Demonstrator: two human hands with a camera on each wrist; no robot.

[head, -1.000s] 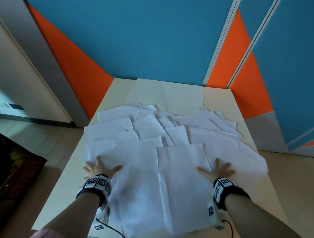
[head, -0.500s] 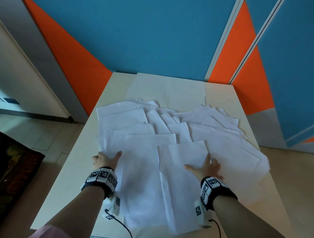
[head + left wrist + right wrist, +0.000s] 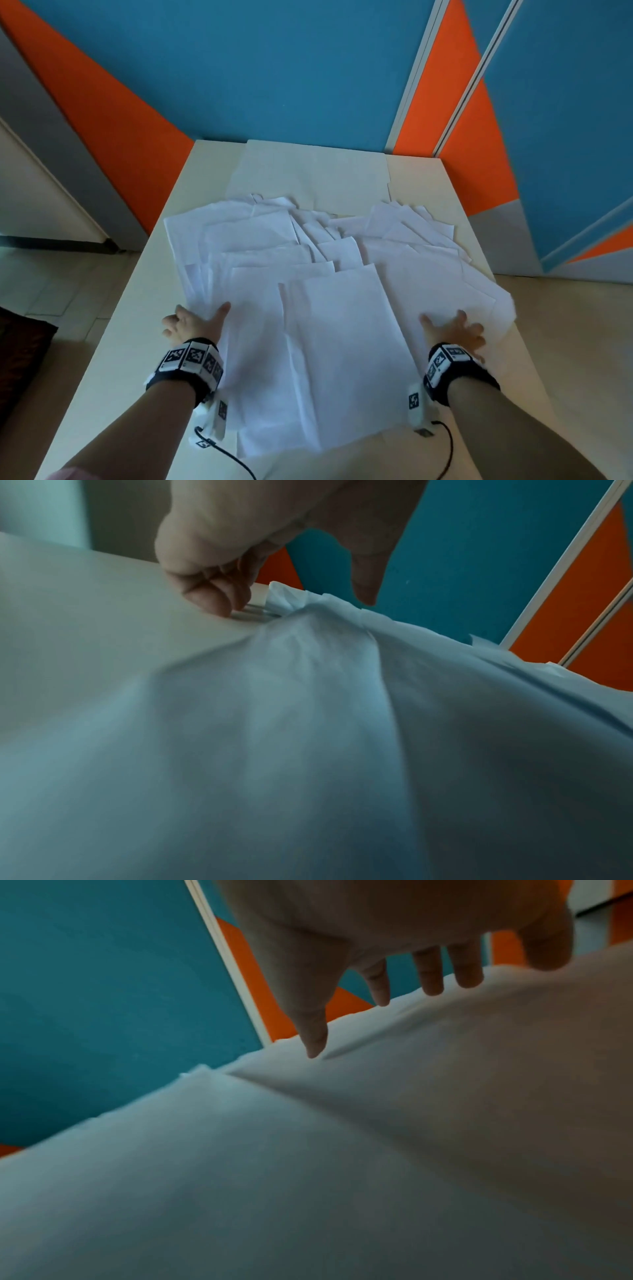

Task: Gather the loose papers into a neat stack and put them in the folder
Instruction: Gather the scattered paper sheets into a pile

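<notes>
Left hand (image 3: pixel 191 323), fingers curled at the papers' (image 3: pixel 329 342) 9 o'clock edge; right hand (image 3: pixel 457 330), fingers splayed flat at 3 o'clock, flanking to crowd sheets inward; folder (image 3: pixel 315 168) at 12 o'clock.

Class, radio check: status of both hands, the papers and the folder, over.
Left hand at the left edge of the loose white paper sheets, fingers curled. Right hand flat, spread on them. Sheets not yet stacked. Cream folder open at the far end, nothing blocking.

Papers (image 3: pixel 329 308) spread on table (image 3: pixel 113 359), folder (image 3: pixel 315 168) behind.
</notes>
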